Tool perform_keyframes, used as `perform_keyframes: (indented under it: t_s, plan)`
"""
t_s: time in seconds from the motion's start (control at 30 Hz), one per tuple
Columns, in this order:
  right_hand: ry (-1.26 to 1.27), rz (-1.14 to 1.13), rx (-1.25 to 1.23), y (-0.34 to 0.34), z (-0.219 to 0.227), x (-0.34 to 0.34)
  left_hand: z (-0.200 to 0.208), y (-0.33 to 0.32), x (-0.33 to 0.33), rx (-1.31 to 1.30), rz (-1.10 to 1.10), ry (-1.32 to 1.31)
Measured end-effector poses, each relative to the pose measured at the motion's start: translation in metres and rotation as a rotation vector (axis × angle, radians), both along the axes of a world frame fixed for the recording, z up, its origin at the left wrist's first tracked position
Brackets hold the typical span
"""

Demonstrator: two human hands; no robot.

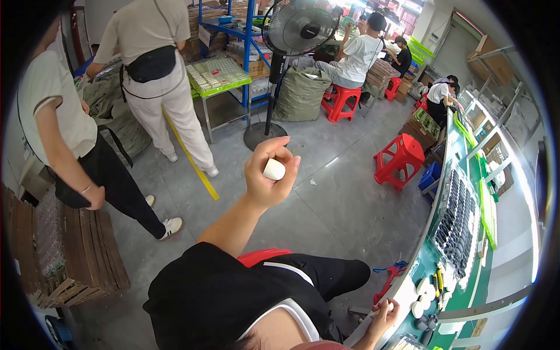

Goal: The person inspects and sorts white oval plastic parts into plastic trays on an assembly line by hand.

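My left hand [269, 175] is raised over the floor, its fingers curled round a small white block with rounded edges [274, 169]. The block's kind does not show. At the lower right, my right hand [382, 318] is at the near edge of the workbench [420, 256], fingers bent together. A pale speck shows at its fingertips, too small to name. Closest to that hand on the bench lie several white rounded pieces [424, 290], dark rounded pieces [427, 324] and a yellow-and-black hand tool [438, 281].
Trays of dark pieces [458, 216] line the bench. A red stool [401, 158] stands beside it. Ahead are a standing fan [300, 29], a green-edged tray [217, 76] and a grey sack [301, 96]. Two people stand at left near stacked brown trays [87, 251]; others sit farther off.
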State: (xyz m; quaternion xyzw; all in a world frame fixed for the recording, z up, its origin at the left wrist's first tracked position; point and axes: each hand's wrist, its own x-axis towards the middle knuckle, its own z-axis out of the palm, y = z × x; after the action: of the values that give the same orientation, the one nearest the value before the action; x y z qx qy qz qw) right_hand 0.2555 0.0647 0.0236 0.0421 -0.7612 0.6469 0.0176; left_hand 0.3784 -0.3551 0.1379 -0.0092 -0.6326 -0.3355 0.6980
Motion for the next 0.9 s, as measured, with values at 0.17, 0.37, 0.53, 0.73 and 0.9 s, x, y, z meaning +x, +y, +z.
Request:
perform_keyframes:
  t_s: [0.17, 0.37, 0.53, 0.73, 0.9]
  plan:
    - [0.018, 0.039, 0.016, 0.007, -0.007, -0.004, -0.009, 0.002, -0.006, 0.070, -0.018, -0.021]
    - [-0.057, -0.081, -0.010, 0.001, 0.006, 0.005, -0.025, 0.009, -0.028, 0.085, -0.171, -0.175]
    - [-0.029, 0.003, 0.140, -0.002, 0.020, 0.000, -0.040, 0.041, -0.052, 0.132, -0.332, -0.361]
    - [0.026, -0.043, 0.101, 0.004, 0.005, 0.002, -0.043, 0.103, -0.107, -0.056, -0.558, -0.485]
    - [-0.016, 0.003, 0.130, 0.007, 0.009, 0.003, -0.040, 0.136, -0.121, -0.176, -0.636, -0.463]
